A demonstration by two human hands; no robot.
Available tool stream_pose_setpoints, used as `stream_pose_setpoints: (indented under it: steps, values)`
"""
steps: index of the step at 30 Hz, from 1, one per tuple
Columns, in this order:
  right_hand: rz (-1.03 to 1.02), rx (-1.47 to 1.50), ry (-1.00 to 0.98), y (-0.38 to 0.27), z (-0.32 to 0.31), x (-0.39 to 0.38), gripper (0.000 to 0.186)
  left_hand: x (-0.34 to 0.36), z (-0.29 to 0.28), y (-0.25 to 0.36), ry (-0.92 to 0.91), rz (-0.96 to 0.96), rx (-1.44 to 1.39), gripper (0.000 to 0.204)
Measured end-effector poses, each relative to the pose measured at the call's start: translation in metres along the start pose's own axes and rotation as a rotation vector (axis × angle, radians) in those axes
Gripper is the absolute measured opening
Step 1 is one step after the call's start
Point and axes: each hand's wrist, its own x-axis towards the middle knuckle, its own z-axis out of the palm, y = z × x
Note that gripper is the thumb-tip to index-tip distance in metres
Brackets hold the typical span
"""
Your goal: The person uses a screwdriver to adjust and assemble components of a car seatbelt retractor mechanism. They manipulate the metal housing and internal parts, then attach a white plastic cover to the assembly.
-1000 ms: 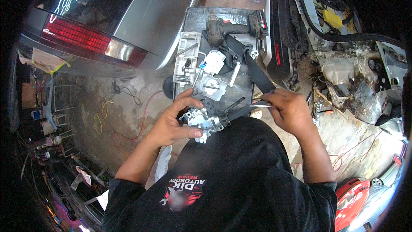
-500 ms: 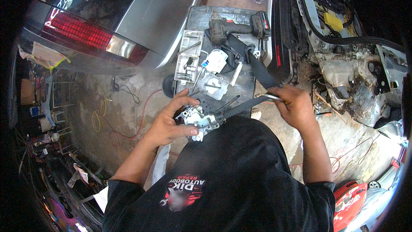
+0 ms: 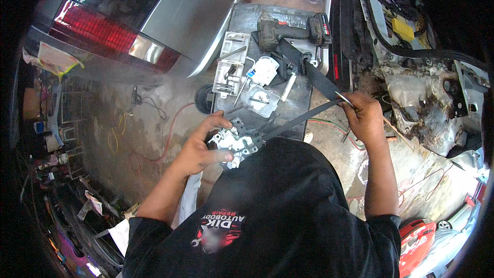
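Observation:
My left hand (image 3: pixel 206 144) is closed round a silver-and-black metal mechanism (image 3: pixel 237 145) over my lap, thumb across its face. A dark webbing strap (image 3: pixel 298 120) stretches from it up to my right hand (image 3: pixel 363 116), which is closed on the strap and a thin silver piece (image 3: pixel 343 98). A further length of strap runs up the black work surface (image 3: pixel 231 108), where a cordless power tool (image 3: pixel 283 33) lies among a grey parts tray (image 3: pixel 229 74), a white housing (image 3: pixel 263 70), a clear plastic piece (image 3: pixel 260 102) and a small white bar (image 3: pixel 288 87).
A grey vehicle's rear with red tail light (image 3: pixel 103 31) stands left. A stripped body section (image 3: pixel 419 116) is at right. Hoses and cables (image 3: pixel 170 139) cross the concrete floor (image 3: pixel 108 159). A red object (image 3: pixel 417 242) sits lower right.
My right hand has moved up and to the right, pulling the strap into a longer, straighter line. My left hand and the mechanism have shifted slightly left.

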Motion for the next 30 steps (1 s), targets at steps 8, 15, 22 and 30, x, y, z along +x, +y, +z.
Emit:
stream_pose_setpoints:
  steps: [8, 15, 22, 30]
  values:
    - [-0.125, 0.052, -0.128, -0.039, 0.007, 0.005, 0.023, -0.001, -0.004, -0.003, 0.004, -0.083, -0.021, 0.093]
    - [-0.234, 0.002, -0.240, -0.074, 0.021, 0.006, 0.030, 0.011, -0.001, 0.006, -0.037, -0.080, -0.056, 0.088]
    - [-0.292, -0.030, -0.303, -0.090, 0.027, 0.009, 0.030, 0.018, -0.005, 0.004, -0.091, -0.059, -0.083, 0.081]
    - [-0.218, -0.035, -0.192, -0.051, 0.014, 0.021, 0.020, 0.019, -0.004, 0.006, -0.095, -0.048, -0.113, 0.078]
